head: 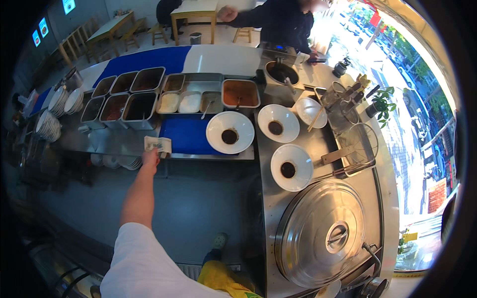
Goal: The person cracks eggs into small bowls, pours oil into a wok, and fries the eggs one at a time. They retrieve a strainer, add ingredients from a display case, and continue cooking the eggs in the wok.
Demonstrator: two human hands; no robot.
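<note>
My left hand [151,160] reaches forward and grips a folded pale cloth [164,143] with a faint print. The cloth lies on the steel counter's front edge, beside the left end of a blue mat [182,134]. My right hand is out of view. A wide white bowl [216,130] with dark sauce in its well sits at the mat's right end. Two more such bowls [266,119] [279,175] stand on the steel worktop to the right. Behind the cloth are steel food containers [139,106] with dark contents.
A large lidded pot [316,238] fills the right worktop, with wire strainers [357,143] behind it. Orange-red sauce fills a steel pan [240,93]. Stacked white bowls [48,126] stand at left. Across the counter, a person in dark clothes [279,22] stretches out an arm.
</note>
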